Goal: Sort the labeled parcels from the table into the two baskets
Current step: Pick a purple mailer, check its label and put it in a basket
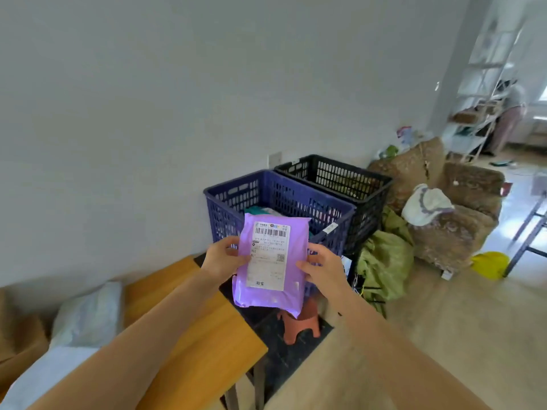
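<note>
The parcel (270, 261) I hold is a soft lilac plastic mailer, upright and slightly puffed. A white shipping label (270, 253) covers much of its front, with a barcode at the top, small print below and a square code at the right.

My left hand (222, 258) pinches its left edge, thumb on the front beside the label and fingers curled round the edge. My right hand (322, 269) grips the right edge the same way.

Pale parcels (85, 315) lie on the wooden table (192, 335) at my left. The lilac parcel is raised past the table's end, between my two hands and in front of the blue basket (266, 187). The black basket (340, 173) stands just beside that one, to the right.
</note>
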A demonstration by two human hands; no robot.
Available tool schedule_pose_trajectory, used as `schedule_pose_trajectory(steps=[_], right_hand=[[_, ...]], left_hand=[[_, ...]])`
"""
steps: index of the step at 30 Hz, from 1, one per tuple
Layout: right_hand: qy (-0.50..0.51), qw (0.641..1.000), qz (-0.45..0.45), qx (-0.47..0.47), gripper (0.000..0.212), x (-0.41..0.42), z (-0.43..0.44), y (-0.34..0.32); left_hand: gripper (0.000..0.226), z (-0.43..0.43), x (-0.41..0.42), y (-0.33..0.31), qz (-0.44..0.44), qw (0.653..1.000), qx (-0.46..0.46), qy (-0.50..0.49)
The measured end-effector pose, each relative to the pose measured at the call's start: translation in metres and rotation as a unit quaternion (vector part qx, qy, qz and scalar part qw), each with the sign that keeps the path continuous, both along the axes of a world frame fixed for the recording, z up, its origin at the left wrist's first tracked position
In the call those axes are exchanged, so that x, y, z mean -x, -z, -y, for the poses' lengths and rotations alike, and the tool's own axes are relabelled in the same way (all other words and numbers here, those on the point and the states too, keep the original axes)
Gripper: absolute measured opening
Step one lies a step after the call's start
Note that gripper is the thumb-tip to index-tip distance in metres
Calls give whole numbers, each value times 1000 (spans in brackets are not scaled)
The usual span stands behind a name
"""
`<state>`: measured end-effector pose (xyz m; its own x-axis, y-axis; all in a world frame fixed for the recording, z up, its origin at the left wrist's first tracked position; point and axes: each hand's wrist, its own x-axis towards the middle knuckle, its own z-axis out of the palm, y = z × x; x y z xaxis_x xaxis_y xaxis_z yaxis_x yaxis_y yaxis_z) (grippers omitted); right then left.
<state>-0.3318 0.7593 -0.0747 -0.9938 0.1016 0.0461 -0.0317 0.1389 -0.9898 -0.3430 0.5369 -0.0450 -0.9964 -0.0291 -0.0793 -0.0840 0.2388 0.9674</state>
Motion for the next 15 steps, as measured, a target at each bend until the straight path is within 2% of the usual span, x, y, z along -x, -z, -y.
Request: schedule_pose_trajectory(steps=[5, 15], right_hand=[[58, 998, -2, 32, 32, 42, -60, 3], [150, 988, -2, 35, 28, 107, -163, 11]], left_hand=[[27, -67, 47, -12, -26, 999, 9, 24], [25, -179, 138, -6, -9, 997, -5, 77]])
